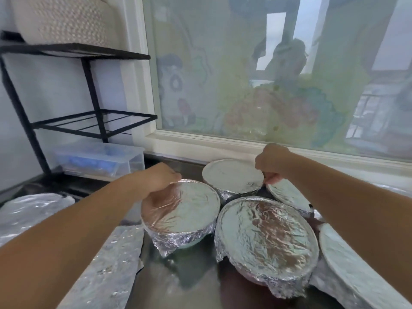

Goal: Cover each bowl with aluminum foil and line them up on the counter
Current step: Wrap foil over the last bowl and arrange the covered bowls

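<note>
Five bowls sit bunched together on the steel counter (178, 277) below the window (267, 74), each with foil stretched over its top and crimped down its side. They stand in a loose cluster, not in a row. The left bowl (185, 210) and the middle bowl (267, 239) are nearest and touch side by side. The back bowl (233, 175) stands behind them, close to the window sill. The right-back bowl (289, 197) and the right-front bowl (356, 277) are partly hidden under the right forearm. The left hand (160, 178) rests on the far rim of the left bowl, its fingers curled down over the foil there. The right hand (273, 162) has its fingers bent together, pinching a foil edge (267, 182) where the back bowl and the right-back bowl meet; which bowl it belongs to is unclear. A loose foil sheet (29, 210) lies at far left and a foil strip (107, 268) under the left forearm. A black rack (89, 85) and a clear plastic box (100, 161) stand behind.
</note>
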`<action>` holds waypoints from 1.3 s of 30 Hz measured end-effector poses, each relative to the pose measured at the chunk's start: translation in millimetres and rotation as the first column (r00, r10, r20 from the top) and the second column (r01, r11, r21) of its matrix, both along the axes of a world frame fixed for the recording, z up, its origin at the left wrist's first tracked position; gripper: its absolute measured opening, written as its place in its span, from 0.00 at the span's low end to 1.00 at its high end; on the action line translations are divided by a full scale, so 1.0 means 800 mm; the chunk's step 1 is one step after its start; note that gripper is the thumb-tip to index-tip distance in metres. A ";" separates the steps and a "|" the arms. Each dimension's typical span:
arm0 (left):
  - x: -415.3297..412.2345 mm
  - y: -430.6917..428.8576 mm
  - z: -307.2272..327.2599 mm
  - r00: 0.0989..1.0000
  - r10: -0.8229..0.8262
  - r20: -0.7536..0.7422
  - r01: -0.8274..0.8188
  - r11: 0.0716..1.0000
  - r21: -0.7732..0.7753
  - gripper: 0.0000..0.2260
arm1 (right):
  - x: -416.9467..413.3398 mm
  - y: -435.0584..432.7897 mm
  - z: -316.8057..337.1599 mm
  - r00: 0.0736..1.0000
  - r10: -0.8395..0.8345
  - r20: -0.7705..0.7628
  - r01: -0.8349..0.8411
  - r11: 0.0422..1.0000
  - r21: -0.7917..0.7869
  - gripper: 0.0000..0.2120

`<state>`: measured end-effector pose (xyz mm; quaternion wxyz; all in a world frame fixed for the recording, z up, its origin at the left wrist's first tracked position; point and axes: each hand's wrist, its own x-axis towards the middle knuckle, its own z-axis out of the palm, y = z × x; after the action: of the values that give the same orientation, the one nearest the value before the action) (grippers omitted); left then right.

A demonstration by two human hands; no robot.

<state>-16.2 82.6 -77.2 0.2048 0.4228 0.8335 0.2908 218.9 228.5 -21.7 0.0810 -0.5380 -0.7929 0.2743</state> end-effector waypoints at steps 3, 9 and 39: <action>0.003 0.014 0.011 1.000 0.001 0.029 -0.002 1.000 0.021 0.14 | -0.008 0.006 -0.003 0.999 0.002 0.049 -0.006 0.997 0.080 0.13; 0.026 0.069 0.009 0.992 -0.064 0.107 0.059 0.997 0.050 0.11 | -0.018 0.000 -0.004 0.982 -0.061 0.181 0.032 0.987 0.159 0.11; -0.047 -0.120 0.018 0.852 -0.033 0.523 0.070 0.996 -0.051 0.12 | -0.071 -0.113 -0.011 0.926 0.370 -0.078 -0.377 0.919 -0.116 0.05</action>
<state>-53.9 -13.5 -62.7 0.4450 0.3432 0.7446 0.3603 161.7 138.0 -30.6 0.0139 -0.3732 -0.8592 0.3498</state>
